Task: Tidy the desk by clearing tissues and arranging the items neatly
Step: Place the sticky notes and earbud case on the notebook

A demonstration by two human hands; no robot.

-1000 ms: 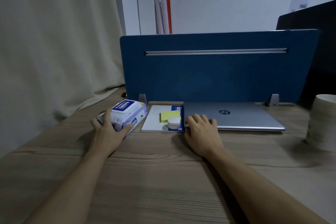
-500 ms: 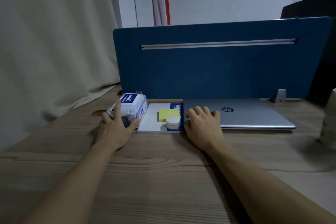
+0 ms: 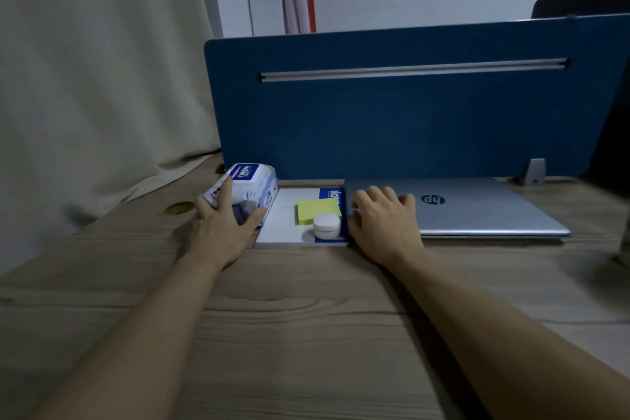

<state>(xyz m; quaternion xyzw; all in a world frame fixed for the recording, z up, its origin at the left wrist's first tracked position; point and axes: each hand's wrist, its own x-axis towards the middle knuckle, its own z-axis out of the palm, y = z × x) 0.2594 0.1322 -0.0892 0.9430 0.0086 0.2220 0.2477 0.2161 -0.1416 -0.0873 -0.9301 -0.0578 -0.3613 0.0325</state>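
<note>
Wood grain runs across the table (image 3: 306,334) under my forearms, and a blue divider panel (image 3: 392,119) stands along its far edge. Flat against the foot of that panel lies the closed silver laptop (image 3: 477,211), its lid showing the round "hp" logo, upside down from my side. It is stiff and, I judge, the heaviest thing here, so it is better slid by its edge than lifted at one corner. My right hand (image 3: 385,222) rests on its near left corner, fingers loosely bent over the lid, gripping nothing.

Left of the laptop sits a white notepad (image 3: 283,218) with a blue strip whose letters, perhaps "Ko", are cut off. It should be light and flat, easy to push square.

Next to the left is the pack of wet tissues (image 3: 252,181), soft plastic with a blue label I cannot read. My left hand (image 3: 221,225) is spread wide over its near end, thumb towards the notepad, pressing more than clasping. The pack is squashy and probably slippery, so holding both long sides seems surest.

On the notepad lies a yellow sticky-note pad (image 3: 317,210), almost weightless and likely to slide off. Touching its near corner is a small white round jar (image 3: 326,225), hard and smooth and liable to roll if tipped. It is best pinched around its lid.
</note>
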